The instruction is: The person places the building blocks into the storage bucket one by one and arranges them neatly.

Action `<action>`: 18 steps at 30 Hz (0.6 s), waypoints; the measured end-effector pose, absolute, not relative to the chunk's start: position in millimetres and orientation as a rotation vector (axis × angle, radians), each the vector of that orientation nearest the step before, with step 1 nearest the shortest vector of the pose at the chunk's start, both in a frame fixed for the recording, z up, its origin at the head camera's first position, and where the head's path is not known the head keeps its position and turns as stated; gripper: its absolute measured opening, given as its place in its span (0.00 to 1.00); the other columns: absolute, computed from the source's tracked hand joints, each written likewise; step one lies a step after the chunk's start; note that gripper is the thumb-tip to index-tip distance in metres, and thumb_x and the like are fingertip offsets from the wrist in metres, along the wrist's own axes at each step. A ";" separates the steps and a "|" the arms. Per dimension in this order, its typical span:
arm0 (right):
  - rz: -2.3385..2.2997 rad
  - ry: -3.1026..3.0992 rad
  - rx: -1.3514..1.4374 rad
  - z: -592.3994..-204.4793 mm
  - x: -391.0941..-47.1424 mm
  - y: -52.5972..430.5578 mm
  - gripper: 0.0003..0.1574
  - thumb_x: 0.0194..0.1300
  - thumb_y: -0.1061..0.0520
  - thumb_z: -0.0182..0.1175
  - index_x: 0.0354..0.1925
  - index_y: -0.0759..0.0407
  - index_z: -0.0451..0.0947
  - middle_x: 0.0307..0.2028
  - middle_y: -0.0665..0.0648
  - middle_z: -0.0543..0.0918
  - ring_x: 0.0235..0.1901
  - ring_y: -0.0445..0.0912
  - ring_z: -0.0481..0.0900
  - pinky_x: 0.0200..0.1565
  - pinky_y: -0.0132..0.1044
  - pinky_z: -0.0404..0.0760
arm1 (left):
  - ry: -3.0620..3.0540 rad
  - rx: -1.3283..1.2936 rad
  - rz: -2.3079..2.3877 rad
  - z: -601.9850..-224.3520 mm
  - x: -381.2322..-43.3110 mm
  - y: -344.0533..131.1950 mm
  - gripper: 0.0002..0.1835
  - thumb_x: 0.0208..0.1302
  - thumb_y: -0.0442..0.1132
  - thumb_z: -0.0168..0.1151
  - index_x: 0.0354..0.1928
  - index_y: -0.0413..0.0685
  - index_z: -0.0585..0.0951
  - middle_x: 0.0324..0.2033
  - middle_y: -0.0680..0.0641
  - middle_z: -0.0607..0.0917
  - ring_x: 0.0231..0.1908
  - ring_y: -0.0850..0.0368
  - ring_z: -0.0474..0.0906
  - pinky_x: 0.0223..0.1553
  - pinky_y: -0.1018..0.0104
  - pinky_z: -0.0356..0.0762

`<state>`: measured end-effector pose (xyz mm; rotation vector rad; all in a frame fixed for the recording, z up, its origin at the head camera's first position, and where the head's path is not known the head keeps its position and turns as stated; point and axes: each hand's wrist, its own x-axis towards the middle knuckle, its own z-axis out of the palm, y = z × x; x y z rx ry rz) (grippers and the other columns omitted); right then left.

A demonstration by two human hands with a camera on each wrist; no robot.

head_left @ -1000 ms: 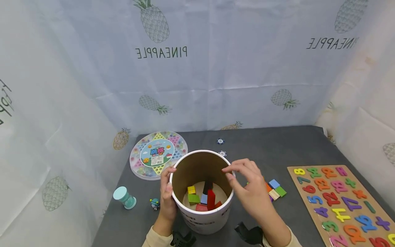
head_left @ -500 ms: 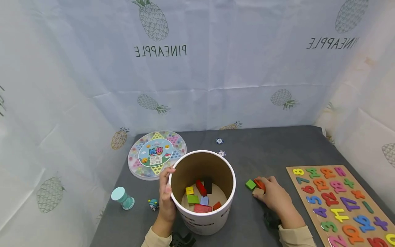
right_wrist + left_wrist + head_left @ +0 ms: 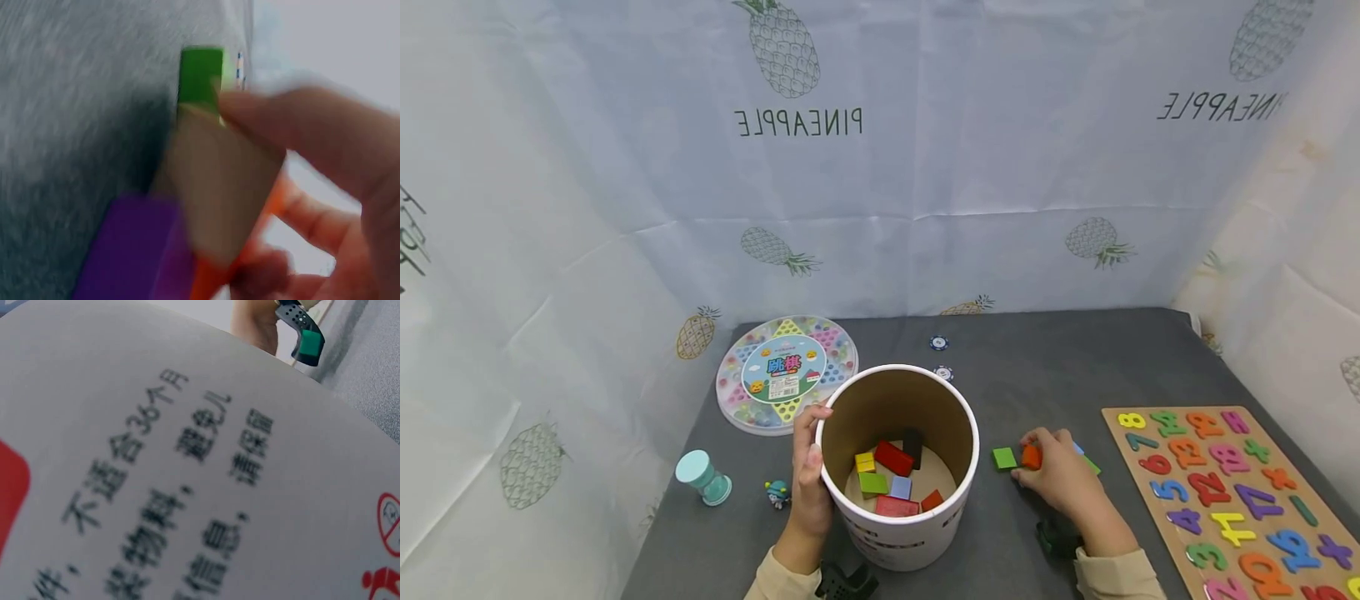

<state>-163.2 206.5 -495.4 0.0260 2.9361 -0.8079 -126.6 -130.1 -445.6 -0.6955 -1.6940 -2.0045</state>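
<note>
The left hand (image 3: pixel 811 492) and the right hand (image 3: pixel 1060 479) are bare. The left sleeve (image 3: pixel 779 577) and right sleeve (image 3: pixel 1118 575) are plain, light beige fabric, long in cut, each terminating short of the hand. The left wrist unit (image 3: pixel 847 582) is black and angular, located forward of the sleeve. The right wrist unit (image 3: pixel 1058 536) is dark; the left wrist view shows it as a black curved band (image 3: pixel 291 314), perforated with small round holes, fitted with a green rectangular face (image 3: pixel 310 343) near its tip.
</note>
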 end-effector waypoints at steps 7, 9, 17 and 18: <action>-0.835 3.097 0.029 -483.4 -160.8 203.5 0.21 0.49 0.54 0.74 0.40 0.60 0.80 0.34 0.57 0.75 0.29 0.48 0.73 0.30 0.45 0.76 | -1.695 -0.703 -1.984 -446.6 -126.6 -130.7 0.24 0.65 0.42 0.34 0.59 0.34 0.57 0.61 0.33 0.61 0.59 0.36 0.58 0.56 0.49 0.67; -0.862 3.210 0.020 -474.3 -158.4 201.3 0.22 0.47 0.52 0.75 0.40 0.61 0.82 0.32 0.55 0.75 0.27 0.46 0.74 0.28 0.42 0.76 | -1.696 -0.703 -1.980 -446.9 -126.4 -130.7 0.24 0.65 0.42 0.34 0.59 0.34 0.57 0.61 0.33 0.61 0.59 0.36 0.59 0.56 0.49 0.67; -1.555 3.426 -0.227 -389.2 -135.9 172.1 0.21 0.42 0.63 0.76 0.38 0.58 0.82 0.36 0.50 0.76 0.32 0.41 0.81 0.36 0.20 0.75 | -1.709 -0.680 -1.976 -447.5 -126.4 -131.2 0.24 0.66 0.42 0.34 0.59 0.34 0.57 0.61 0.34 0.62 0.59 0.37 0.60 0.56 0.49 0.67; -1.666 3.394 -0.325 -378.8 -132.3 166.3 0.22 0.42 0.64 0.76 0.39 0.57 0.82 0.38 0.49 0.77 0.36 0.41 0.81 0.40 0.20 0.75 | -1.712 -0.678 -1.976 -447.6 -126.4 -131.3 0.24 0.66 0.43 0.35 0.59 0.34 0.57 0.61 0.34 0.62 0.59 0.37 0.60 0.56 0.49 0.67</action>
